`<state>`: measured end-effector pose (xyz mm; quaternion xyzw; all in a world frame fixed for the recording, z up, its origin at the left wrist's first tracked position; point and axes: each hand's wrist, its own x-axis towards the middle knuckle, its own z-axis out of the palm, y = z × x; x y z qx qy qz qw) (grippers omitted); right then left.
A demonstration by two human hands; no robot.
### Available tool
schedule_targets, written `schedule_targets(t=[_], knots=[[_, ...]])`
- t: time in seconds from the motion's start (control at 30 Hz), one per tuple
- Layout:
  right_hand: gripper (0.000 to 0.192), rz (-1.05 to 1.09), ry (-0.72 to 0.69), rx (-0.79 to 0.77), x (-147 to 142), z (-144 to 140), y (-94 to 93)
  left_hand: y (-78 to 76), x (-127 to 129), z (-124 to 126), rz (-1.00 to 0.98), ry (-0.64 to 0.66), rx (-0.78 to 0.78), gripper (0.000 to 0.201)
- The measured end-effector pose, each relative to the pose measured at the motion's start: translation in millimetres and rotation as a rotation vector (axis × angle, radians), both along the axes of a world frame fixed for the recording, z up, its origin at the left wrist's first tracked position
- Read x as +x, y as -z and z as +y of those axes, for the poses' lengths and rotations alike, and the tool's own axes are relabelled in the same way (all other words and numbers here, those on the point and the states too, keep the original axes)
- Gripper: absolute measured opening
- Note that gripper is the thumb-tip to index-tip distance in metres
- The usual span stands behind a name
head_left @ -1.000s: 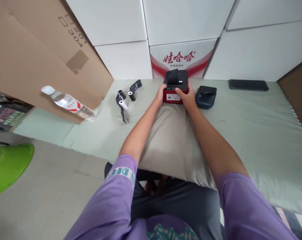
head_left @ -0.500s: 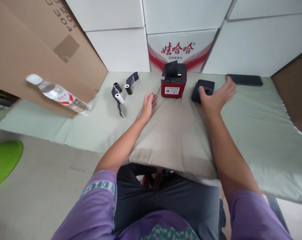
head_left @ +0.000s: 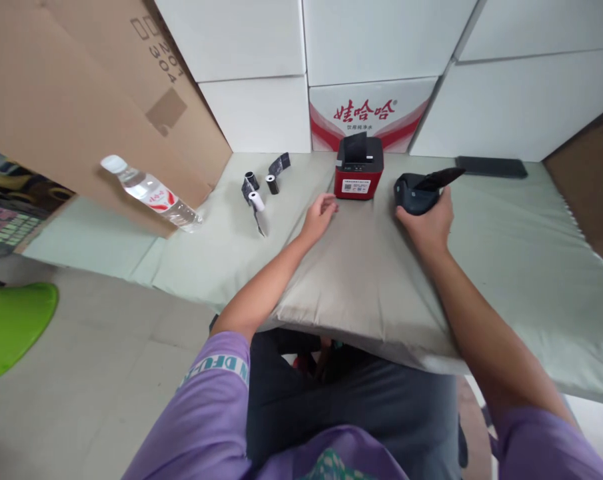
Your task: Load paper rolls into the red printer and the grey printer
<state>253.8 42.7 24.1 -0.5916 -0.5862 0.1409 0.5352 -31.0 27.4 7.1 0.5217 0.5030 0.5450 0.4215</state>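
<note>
Head cam, left to right. Glossy lime-green plastic thing (head_left: 11, 330) on the floor at far left. Clear plastic water bottle (head_left: 151, 193) with red label, lying tilted against big brown corrugated cardboard (head_left: 81, 113). Small paper rolls (head_left: 258, 190), one white and two dark, with curly black strips, scattered on the pale green mat (head_left: 521, 253). Left hand (head_left: 320, 215) loose, fingers half curled, gripping nothing, resting on the far edge of a soft beige pillow (head_left: 361, 280). Just beyond: boxy red label printer (head_left: 358, 175), black top, lid flap up, white sticker on front. Right hand (head_left: 428, 223) wrapped around the near side of a rounded dark navy printer (head_left: 412, 193), lid tipped up and open, sitting just right of the red one. Flat black phone (head_left: 491, 167) farther right. Smooth white cartons (head_left: 371, 47) stacked behind.
</note>
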Motion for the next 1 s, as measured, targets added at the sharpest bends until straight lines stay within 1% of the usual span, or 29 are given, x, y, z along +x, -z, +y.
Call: schedule_targets(t=[0.03, 0.1, 0.17, 0.23, 0.27, 0.33, 0.4, 0.47, 0.53, 0.6, 0.7, 0.77, 0.83, 0.9, 0.93, 1.0], knots=[[0.111, -0.031, 0.011, -0.047, -3, -16, -2.0, -0.4, 3, -3, 0.031, 0.042, 0.018, 0.030], [0.115, -0.054, -0.045, -0.090, -15, -49, -2.8, 0.4, 11, -8, 0.056, 0.123, 0.036, 0.037], [0.110, -0.033, -0.150, -0.095, -36, -75, 0.0, 2.9, 19, -11, 0.008, 0.178, 0.026, 0.050], [0.109, -0.018, -0.203, -0.093, -60, -93, 4.7, 6.0, 24, -13, -0.058, 0.179, -0.003, 0.060], [0.111, -0.022, -0.202, -0.097, -71, -98, 6.8, 7.5, 25, -13, -0.071, 0.168, -0.015, 0.061], [0.120, -0.041, -0.187, -0.112, -89, -102, 9.6, 9.8, 23, -11, -0.031, 0.138, -0.021, 0.058], [0.129, -0.049, -0.176, -0.118, -100, -101, 10.7, 11.5, 19, -8, 0.053, 0.128, -0.007, 0.057], [0.134, -0.042, -0.179, -0.120, -105, -99, 12.2, 13.2, 15, -5, 0.121, 0.136, 0.017, 0.059], [0.135, -0.036, -0.192, -0.136, -107, -99, 16.0, 15.2, 13, -2, 0.129, 0.148, 0.034, 0.058], [0.137, -0.046, -0.208, -0.159, -107, -101, 21.1, 17.1, 13, -1, 0.090, 0.144, 0.038, 0.053], [0.144, -0.104, -0.226, -0.195, -100, -105, 23.1, 18.5, 13, 1, 0.100, 0.133, 0.031, 0.050], [0.149, -0.199, -0.261, -0.281, -88, -104, 15.5, 17.5, 11, 2, 0.204, 0.142, 0.028, 0.054], [0.151, -0.353, -0.312, -0.433, -73, -98, 1.1, 14.7, 9, 1, 0.359, 0.176, 0.011, 0.056], [0.151, -0.525, -0.356, -0.577, -58, -87, -14.7, 10.2, 6, 0, 0.523, 0.235, -0.003, 0.053], [0.152, -0.590, -0.383, -0.628, -52, -82, -21.2, 7.7, 5, -1, 0.593, 0.267, 0.000, 0.052], [0.152, -0.653, -0.466, -0.672, -45, -72, -28.2, 2.5, 1, -3, 0.678, 0.313, 0.024, 0.052]])
